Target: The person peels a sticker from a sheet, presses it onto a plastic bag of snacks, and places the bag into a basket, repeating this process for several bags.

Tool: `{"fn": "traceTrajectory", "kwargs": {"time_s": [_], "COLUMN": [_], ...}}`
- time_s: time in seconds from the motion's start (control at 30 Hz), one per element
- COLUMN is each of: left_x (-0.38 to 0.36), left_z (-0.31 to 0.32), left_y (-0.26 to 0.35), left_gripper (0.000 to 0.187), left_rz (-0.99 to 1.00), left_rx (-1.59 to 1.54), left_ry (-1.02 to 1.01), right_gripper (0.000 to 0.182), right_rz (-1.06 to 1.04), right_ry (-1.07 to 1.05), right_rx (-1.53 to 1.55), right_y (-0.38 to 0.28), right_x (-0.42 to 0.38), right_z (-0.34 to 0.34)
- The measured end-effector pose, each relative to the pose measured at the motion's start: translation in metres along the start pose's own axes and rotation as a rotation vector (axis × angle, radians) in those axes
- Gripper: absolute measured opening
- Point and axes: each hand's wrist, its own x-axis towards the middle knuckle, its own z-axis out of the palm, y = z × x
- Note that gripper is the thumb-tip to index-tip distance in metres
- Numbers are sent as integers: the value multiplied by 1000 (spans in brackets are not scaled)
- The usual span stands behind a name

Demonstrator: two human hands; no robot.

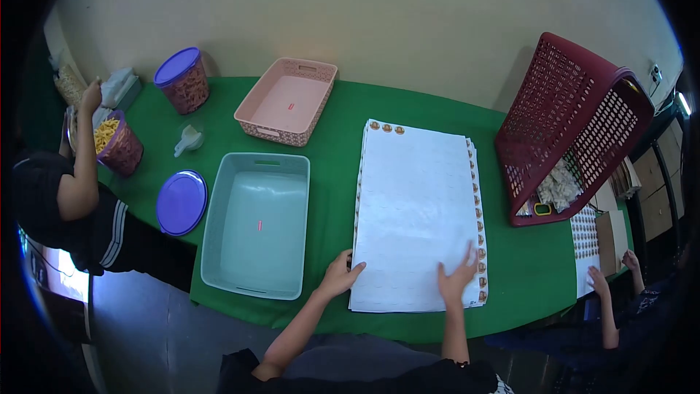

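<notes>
A stack of large white sheets (415,211) lies in front of me, with small round brown-and-gold stickers or prints along its edges. My left hand (341,276) is at the stack's lower left edge, thumb over the top sheet and the other fingers along the side. Over the lower right part of the top sheet, my right hand (458,277) is spread, palm down, its fingertips slightly blurred near the right-hand column of round prints.
Left of the stack sit a teal tray (255,248) and a pink basket (284,95). Farther left are a purple lid (181,203), a white scoop (189,140) and snack tubs (186,84), beside one person (80,190). A maroon basket (554,102) and another person's hands (599,281) are right.
</notes>
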Motion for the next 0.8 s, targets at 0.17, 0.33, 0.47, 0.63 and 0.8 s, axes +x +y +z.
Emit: {"fn": "traceTrajectory", "kwargs": {"time_s": [0.17, 0.33, 0.47, 0.63, 0.8], "left_x": [-6, -17, -29, -49, -50], "left_z": [5, 1, -8, -23, -35], "left_y": [8, 12, 12, 13, 3], "left_gripper": [71, 73, 63, 48, 43], "left_rz": [64, 85, 113, 88, 64], "left_rx": [90, 57, -1, -50, -114], "left_ry": [5, -21, -7, 26, 23], "right_gripper": [79, 85, 89, 83, 75], "right_rz": [-409, -345, -224, -327, 165], "right_ry": [-313, -508, -587, -409, -783], "right_rx": [315, 253, 95, 627, 1138], "right_y": [-67, -135, -152, -110, -71], "right_x": [7, 20, 27, 55, 97], "right_z": [56, 98, 109, 123, 76]}}
